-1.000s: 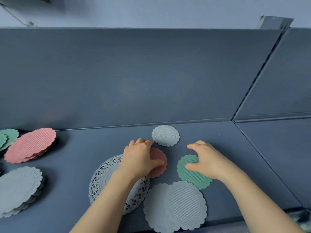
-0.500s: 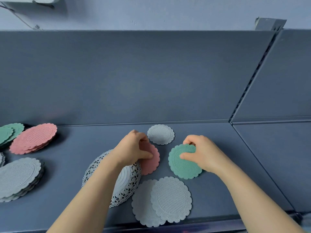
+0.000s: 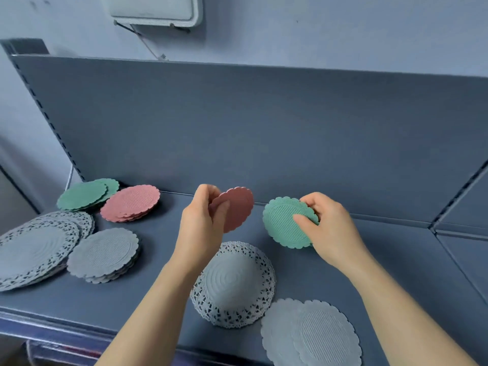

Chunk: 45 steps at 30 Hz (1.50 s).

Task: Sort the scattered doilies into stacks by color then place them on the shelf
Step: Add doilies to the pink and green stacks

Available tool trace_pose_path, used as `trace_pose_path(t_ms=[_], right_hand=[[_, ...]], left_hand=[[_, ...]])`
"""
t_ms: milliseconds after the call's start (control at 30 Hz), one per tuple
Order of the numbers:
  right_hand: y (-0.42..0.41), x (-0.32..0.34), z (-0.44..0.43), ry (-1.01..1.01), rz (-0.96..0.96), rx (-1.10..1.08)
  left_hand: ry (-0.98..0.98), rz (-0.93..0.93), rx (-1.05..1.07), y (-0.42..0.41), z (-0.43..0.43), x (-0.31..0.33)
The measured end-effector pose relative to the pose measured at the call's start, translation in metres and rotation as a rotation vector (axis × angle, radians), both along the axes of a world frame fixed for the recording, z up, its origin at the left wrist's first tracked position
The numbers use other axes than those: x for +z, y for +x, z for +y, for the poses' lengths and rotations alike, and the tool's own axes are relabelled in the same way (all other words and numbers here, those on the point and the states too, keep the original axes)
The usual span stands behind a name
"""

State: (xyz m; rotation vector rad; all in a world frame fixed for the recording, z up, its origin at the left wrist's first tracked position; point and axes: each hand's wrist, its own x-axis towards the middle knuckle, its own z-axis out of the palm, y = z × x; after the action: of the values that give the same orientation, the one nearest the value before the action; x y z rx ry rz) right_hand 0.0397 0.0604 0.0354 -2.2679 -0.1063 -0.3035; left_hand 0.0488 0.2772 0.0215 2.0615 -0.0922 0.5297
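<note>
My left hand [image 3: 203, 220] holds a pink doily [image 3: 236, 208] lifted off the shelf [image 3: 163, 286], tilted on edge. My right hand [image 3: 326, 228] grips a green doily [image 3: 284, 223], also raised and tilted. Below them a lacy grey doily [image 3: 233, 283] lies flat, and two overlapping grey scalloped doilies [image 3: 311, 334] lie at the front right. At the left stand sorted stacks: green [image 3: 84, 194], pink [image 3: 130, 203], grey scalloped [image 3: 103, 254] and large lacy grey [image 3: 37, 247].
The shelf's grey back panel [image 3: 264, 133] rises behind the hands. A second shelf section [image 3: 464, 233] joins at the right. The shelf's front edge [image 3: 66, 328] runs along the bottom left. A white box [image 3: 155, 9] hangs on the wall above.
Both hands have lifted their doilies off the shelf, pink in the left and green in the right. The view has swung left, showing more of the sorted stacks.
</note>
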Motion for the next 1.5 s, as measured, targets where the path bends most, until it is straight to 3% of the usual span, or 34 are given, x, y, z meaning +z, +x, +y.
trace_pose_path(t_ms=[367, 600, 800, 1000, 1133, 1200, 1333, 1500], right_hand=[[0.05, -0.004, 0.163, 0.057, 0.006, 0.159], [0.073, -0.005, 0.225, 0.11, 0.0, 0.032], [0.083, -0.004, 0.251, 0.11, -0.026, -0.065], [0.092, -0.007, 0.282, 0.145, -0.002, -0.091], [0.099, -0.009, 0.316, 0.238, 0.04, -0.011], [0.105, -0.011, 0.337, 0.291, 0.073, 0.026], [0.123, -0.021, 0.378, 0.202, 0.087, 0.034], [0.135, -0.026, 0.407, -0.21, 0.084, -0.006]], left_hand=[[-0.036, 0.066, 0.323, 0.012, 0.164, -0.006], [-0.001, 0.262, 0.203, 0.068, 0.23, -0.007], [0.272, 0.267, 0.07, 0.108, 0.246, -0.022], [0.579, 0.103, 0.098, 0.11, 0.266, -0.028], [0.434, 0.185, -0.103, 0.095, 0.284, -0.023], [0.284, 0.164, -0.107, 0.089, 0.299, -0.02], [0.162, 0.193, 0.05, 0.087, 0.333, -0.015], [0.229, 0.252, 0.143, 0.095, 0.359, -0.024]])
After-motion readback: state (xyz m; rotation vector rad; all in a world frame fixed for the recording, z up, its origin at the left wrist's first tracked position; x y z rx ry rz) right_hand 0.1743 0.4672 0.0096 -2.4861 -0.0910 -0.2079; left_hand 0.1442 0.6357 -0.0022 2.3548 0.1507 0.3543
